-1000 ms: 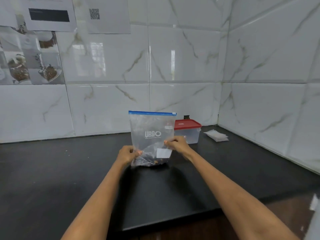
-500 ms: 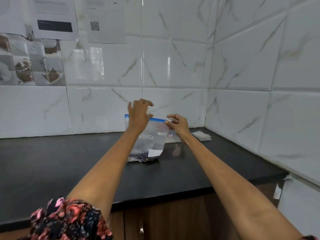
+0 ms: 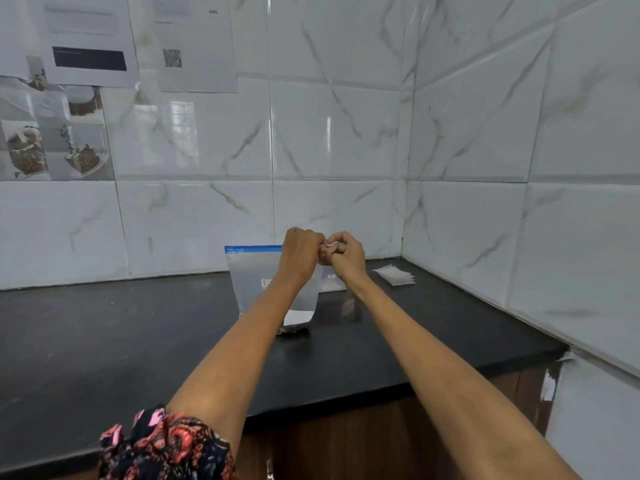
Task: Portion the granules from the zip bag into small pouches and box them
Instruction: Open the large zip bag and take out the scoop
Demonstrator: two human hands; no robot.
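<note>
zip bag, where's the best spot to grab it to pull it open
Grip the blue zip strip along the top edge of the zip bag, coming from above. It stands upright with granules at the bottom, so the top is free. Both the left hand and right hand pinch its right corner.

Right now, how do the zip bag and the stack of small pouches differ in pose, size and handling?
The zip bag stands upright on the counter; the small pouches lie flat in a stack near the corner.
The zip bag is far larger than any pouch.
The left hand and right hand pinch the zip bag's top right corner; the small pouches are untouched.
The zip bag has a blue strip; the small pouches look plain white.
Both rest on the black counter.
</note>
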